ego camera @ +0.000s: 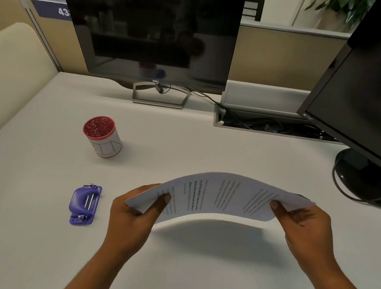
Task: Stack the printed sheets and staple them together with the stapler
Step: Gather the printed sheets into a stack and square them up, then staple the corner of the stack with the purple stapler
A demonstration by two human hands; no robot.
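Note:
The printed sheets [221, 196] are held together above the white desk [192, 276], bowed upward in the middle with text facing me. My left hand [135, 212] pinches their left edge, thumb on top. Their right edge is gripped by my right hand [304, 228]. A purple stapler [84, 204] lies flat on the desk to the left of my left hand, apart from it.
A red-rimmed cup [102, 137] stands behind the stapler. A dark Dell monitor [151, 26] sits at the back centre, and a second monitor [370, 94] on a round base at the right. An open cable tray [271, 126] lies between them.

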